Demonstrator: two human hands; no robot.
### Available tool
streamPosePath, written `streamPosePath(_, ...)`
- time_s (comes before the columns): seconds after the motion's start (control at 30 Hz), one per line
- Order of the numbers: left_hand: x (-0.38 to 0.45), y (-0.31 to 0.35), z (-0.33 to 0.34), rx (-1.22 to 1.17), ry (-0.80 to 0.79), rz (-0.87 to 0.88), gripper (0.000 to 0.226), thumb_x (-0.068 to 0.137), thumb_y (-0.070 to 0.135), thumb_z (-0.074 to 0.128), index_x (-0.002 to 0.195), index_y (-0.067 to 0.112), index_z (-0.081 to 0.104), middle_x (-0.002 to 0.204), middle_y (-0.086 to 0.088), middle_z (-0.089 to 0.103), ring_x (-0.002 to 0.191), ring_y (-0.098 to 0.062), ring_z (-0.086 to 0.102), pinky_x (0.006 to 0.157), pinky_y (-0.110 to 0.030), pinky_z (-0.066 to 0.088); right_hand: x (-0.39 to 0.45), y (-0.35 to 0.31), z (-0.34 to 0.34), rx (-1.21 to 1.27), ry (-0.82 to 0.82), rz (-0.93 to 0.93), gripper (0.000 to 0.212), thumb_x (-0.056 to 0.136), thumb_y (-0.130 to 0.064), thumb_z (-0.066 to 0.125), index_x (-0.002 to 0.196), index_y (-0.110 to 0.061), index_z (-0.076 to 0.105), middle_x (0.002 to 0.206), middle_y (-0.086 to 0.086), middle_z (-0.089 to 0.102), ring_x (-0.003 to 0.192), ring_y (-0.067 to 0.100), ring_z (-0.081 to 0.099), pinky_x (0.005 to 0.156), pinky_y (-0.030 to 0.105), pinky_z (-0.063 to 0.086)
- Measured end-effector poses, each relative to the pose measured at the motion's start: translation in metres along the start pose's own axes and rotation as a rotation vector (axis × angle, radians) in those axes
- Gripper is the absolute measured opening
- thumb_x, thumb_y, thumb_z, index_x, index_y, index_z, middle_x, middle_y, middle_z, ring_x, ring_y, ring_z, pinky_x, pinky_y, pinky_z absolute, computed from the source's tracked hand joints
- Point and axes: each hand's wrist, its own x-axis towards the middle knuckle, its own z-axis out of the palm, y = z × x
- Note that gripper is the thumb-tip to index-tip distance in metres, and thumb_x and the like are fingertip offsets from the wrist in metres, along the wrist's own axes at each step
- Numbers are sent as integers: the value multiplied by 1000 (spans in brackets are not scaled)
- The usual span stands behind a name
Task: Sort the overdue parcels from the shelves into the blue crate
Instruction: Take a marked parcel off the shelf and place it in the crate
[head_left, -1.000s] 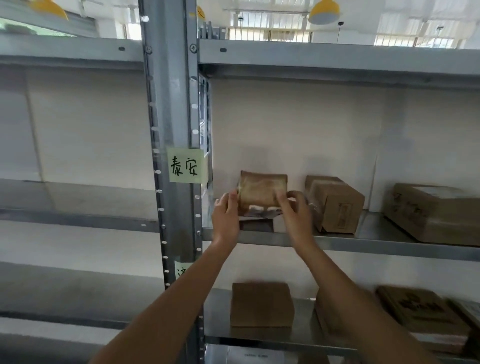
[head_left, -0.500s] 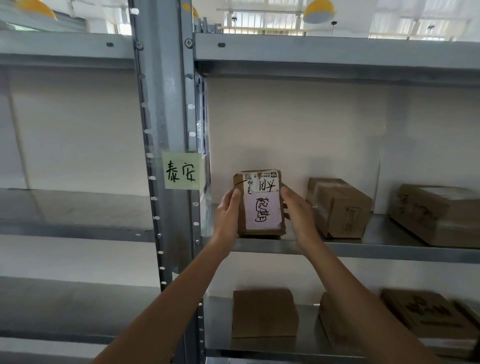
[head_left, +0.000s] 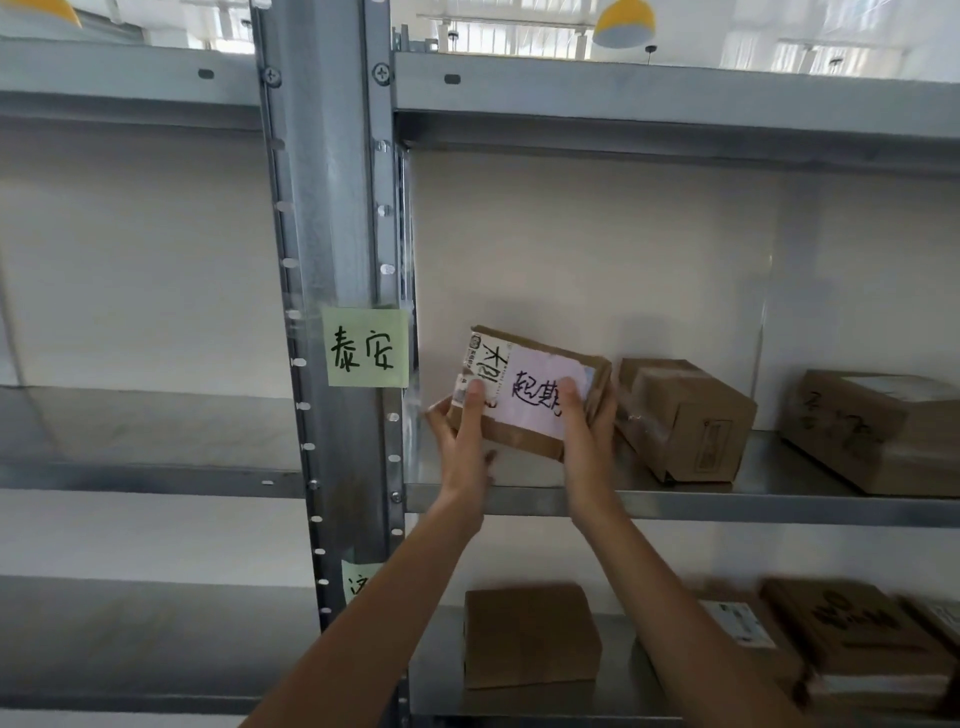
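A small brown cardboard parcel (head_left: 530, 387) with a pink handwritten note on its face is held tilted just above the middle shelf (head_left: 675, 501), its label turned toward me. My left hand (head_left: 465, 441) grips its left end, thumb on the label. On the parcel's right end sits my right hand (head_left: 587, 436), thumb over the pink note. Both forearms reach up from below. The blue crate is not in view.
Two more brown boxes (head_left: 685, 418) (head_left: 883, 428) stand on the same shelf to the right. Several parcels (head_left: 530, 636) lie on the shelf below. A steel upright (head_left: 332, 208) with a green handwritten sticker (head_left: 364, 353) stands at the left.
The parcel was lifted from lying flat, stood upright with its label facing me, then turned sideways and tilted. Both hands kept hold of it throughout.
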Motion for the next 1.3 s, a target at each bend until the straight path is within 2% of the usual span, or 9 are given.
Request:
streamPosePath(0.07,2,0,-7,127,11,86,66,78,67,57,126,24,45,129,-4,56,114,-18,56,100,-41,48,1,0,-3,22,25,-5,47,93,-38,59,131,-43,34,121,-9,62,102,1,64,78,16,54)
streamPosePath(0.2,4,3,-8,146,12,248,30,98,31,49,122,17,59,114,-1,67,105,-14,63,85,-23,54,1,0,-2,-13,52,-59,44,93,-34,60,130,-35,36,114,-13,62,91,-7,66,71,12,53)
streamPosePath(0.5,-1,12,2,91,-44,261,41,103,32,33,140,21,47,135,2,58,125,-10,52,109,-36,40,-4,-13,-1,-12,124,-97,34,98,-37,50,129,-24,52,106,-9,69,91,1,68,71,16,54)
streamPosePath(0.6,-4,14,12,61,-113,282,43,104,32,30,145,24,39,141,11,49,119,9,48,96,-9,41,-7,-22,-7,-25,150,-93,39,100,-40,45,134,-21,52,107,-8,69,96,3,67,75,15,54)
streamPosePath(0.67,-9,19,21,51,-175,327,44,102,35,33,146,28,34,139,18,45,118,14,46,88,-1,38,-9,-30,-14,-21,183,-105,40,100,-39,44,133,-18,53,109,-6,69,95,-1,66,74,12,52)
streamPosePath(0.9,-20,15,47,19,-379,388,57,93,41,31,146,23,35,130,17,54,118,7,53,93,-10,44,-25,-51,-50,-90,284,-174,36,96,-48,45,125,-30,57,115,-9,68,108,7,63,92,27,51)
streamPosePath(1.07,-43,3,77,-118,-420,176,46,99,40,38,141,23,46,137,4,56,123,-6,53,85,-4,45,-40,-58,-86,-143,378,-221,51,96,-47,45,140,-21,42,119,-5,65,105,5,64,87,24,53)
streamPosePath(1.17,-54,0,101,-167,-442,-10,43,96,46,43,130,25,58,123,4,66,111,-11,62,86,-18,51,-48,-65,-108,-139,450,-230,61,89,-50,46,143,-23,36,121,-3,64,108,10,63,91,30,51)
streamPosePath(1.3,-72,-8,131,-138,-450,-26,35,94,46,42,121,35,62,116,8,69,111,-11,61,100,-35,45,-52,-76,-139,-154,528,-249,52,95,-48,47,138,-19,43,120,1,66,108,13,64,87,28,53)
